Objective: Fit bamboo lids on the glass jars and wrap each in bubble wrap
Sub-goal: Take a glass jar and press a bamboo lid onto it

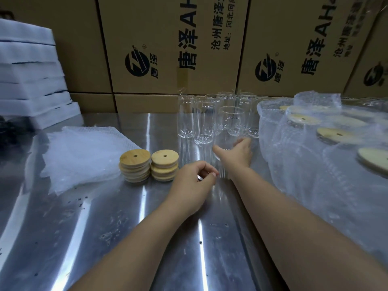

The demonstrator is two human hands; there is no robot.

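Observation:
Several empty glass jars (204, 120) stand in a cluster at the back of the steel table (105, 227). My right hand (238, 153) reaches forward and grips the lower part of the nearest jar (231, 120), thumb on its left, fingers on its right. Two stacks of round bamboo lids (135, 159) (165, 158), each lid with a small hole, sit left of centre. My left hand (195, 179) hovers just right of the lid stacks with fingers curled toward the thumb; nothing shows in it. A pile of flat bubble wrap sheets (84, 154) lies left of the lids.
Lidded jars wrapped in bubble wrap (336, 135) fill the right side of the table. White foam sheets (31, 80) are stacked at the far left. Printed cardboard boxes (168, 49) form a wall behind the table.

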